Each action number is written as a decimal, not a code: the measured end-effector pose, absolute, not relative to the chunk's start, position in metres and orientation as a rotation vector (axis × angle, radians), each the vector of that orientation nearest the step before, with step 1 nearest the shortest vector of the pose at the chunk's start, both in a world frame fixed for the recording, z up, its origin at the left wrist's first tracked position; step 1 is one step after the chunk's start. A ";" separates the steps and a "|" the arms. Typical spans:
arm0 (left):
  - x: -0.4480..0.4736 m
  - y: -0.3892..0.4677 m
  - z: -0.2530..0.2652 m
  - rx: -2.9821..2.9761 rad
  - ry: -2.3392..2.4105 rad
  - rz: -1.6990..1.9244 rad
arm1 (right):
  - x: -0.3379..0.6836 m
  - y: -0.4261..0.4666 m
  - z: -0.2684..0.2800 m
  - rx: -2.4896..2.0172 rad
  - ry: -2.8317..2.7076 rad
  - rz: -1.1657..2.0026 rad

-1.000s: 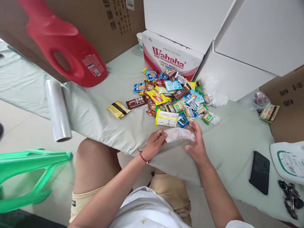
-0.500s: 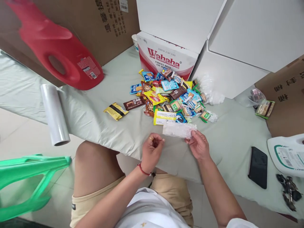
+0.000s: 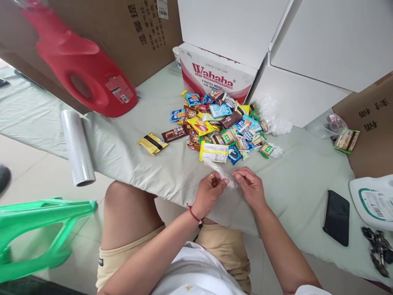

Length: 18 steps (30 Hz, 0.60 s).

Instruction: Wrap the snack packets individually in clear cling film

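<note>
A clear plastic bag (image 3: 232, 183), crumpled into a narrow strip, lies between my hands at the table's front edge. My left hand (image 3: 210, 193) wraps its fingers round the middle of the strip, thumb on top. With finger and thumb my right hand (image 3: 251, 189) pinches the right end of the bag; the exact grip is partly hidden. Just beyond sits a heap of small wrapped snacks, with a yellow-and-white packet (image 3: 214, 152) and a blue packet (image 3: 234, 155) closest to my hands. A yellow packet with a black band (image 3: 152, 144) and a brown packet (image 3: 175, 133) lie left of the heap.
Behind the heap stands a Wahaha carton (image 3: 215, 73), with more clear plastic bags (image 3: 273, 116) beside it. At left are a red jug (image 3: 89, 76) and a roll of film (image 3: 78, 149). A phone (image 3: 337, 218), keys (image 3: 378, 248) and a white bottle (image 3: 373, 200) lie at right.
The bag was spread flat in my right hand and is now bunched into a narrow strip. My left hand has moved right and closed on it.
</note>
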<state>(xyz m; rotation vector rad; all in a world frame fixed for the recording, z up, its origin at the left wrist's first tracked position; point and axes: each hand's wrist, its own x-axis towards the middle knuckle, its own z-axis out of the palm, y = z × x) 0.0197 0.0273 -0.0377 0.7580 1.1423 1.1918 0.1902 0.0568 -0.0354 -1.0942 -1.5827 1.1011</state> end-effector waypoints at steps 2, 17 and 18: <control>0.015 0.026 -0.038 0.727 1.181 1.195 | 0.192 0.058 -0.035 -1.094 -1.473 1.124; 0.008 0.023 -0.033 0.697 1.143 1.120 | 0.189 0.058 -0.036 -0.953 -1.332 1.271; 0.009 0.023 -0.033 0.699 1.157 1.132 | 0.188 0.057 -0.036 -0.943 -1.366 1.288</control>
